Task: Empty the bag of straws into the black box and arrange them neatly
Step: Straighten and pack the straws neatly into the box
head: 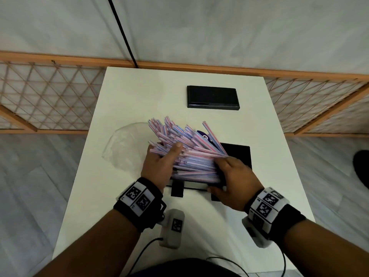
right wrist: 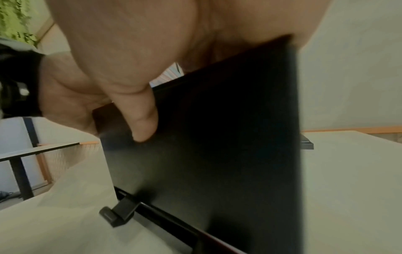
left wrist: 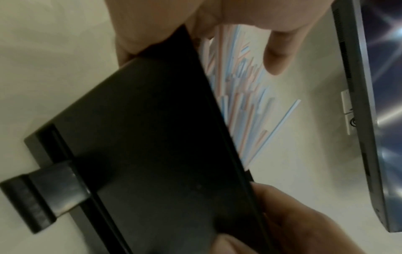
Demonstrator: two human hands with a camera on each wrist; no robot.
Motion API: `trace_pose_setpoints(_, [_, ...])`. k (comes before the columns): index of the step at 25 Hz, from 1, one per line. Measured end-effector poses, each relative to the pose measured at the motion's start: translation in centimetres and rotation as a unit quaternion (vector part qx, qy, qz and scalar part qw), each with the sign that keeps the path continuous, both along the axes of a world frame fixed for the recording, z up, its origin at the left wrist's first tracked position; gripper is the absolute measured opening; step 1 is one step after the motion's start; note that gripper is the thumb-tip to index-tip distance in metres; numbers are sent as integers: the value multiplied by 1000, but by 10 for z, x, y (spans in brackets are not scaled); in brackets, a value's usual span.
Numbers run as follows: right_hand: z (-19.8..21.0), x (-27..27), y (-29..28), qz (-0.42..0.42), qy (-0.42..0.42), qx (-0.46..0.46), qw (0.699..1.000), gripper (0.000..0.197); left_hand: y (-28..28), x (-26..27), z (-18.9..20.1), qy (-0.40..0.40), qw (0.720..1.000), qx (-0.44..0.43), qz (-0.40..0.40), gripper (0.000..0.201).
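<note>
A heap of pink, blue and white striped straws [head: 189,154] lies across the black box [head: 237,154], fanned out and sticking up past its far left rim. My left hand [head: 163,160] grips the heap's left part, thumb on top; the other fingers are hidden beneath. In the left wrist view the straws [left wrist: 239,103] rise behind the box's front wall [left wrist: 152,146]. My right hand [head: 229,172] sits at the straws' right ends. Its thumb [right wrist: 143,120] is on the outside of the box wall [right wrist: 217,146], its fingers curled over the rim.
The empty clear bag [head: 123,144] lies left of the box. The black lid [head: 212,96] rests farther back on the white table [head: 129,92]. A latch tab [head: 176,189] juts from the box's front. A grey tagged device [head: 172,228] with a cable lies near the table's front edge.
</note>
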State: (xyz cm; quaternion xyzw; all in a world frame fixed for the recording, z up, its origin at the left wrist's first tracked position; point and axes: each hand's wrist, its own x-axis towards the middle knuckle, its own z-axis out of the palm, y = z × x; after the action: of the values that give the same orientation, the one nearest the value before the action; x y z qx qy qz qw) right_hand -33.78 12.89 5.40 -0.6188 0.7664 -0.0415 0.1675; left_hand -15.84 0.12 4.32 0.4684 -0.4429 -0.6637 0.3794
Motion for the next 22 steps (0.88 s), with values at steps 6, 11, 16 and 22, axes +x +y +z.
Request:
trace_pose_setpoints(6, [6, 1, -3, -35, 7, -8, 999, 82, 2, 8, 9, -125, 987, -40, 94, 39])
trace_pose_setpoints(11, [8, 16, -10, -25, 33, 48, 998, 87, -7, 16, 19, -281, 951, -111, 68, 43])
trace_pose_setpoints(16, [9, 18, -17, -11, 34, 56, 998, 82, -4, 20, 16, -286, 946, -136, 69, 51])
trace_pose_setpoints(22, [8, 23, -25, -6, 3, 22, 1000, 73, 1, 12, 21, -274, 955, -110, 35, 48])
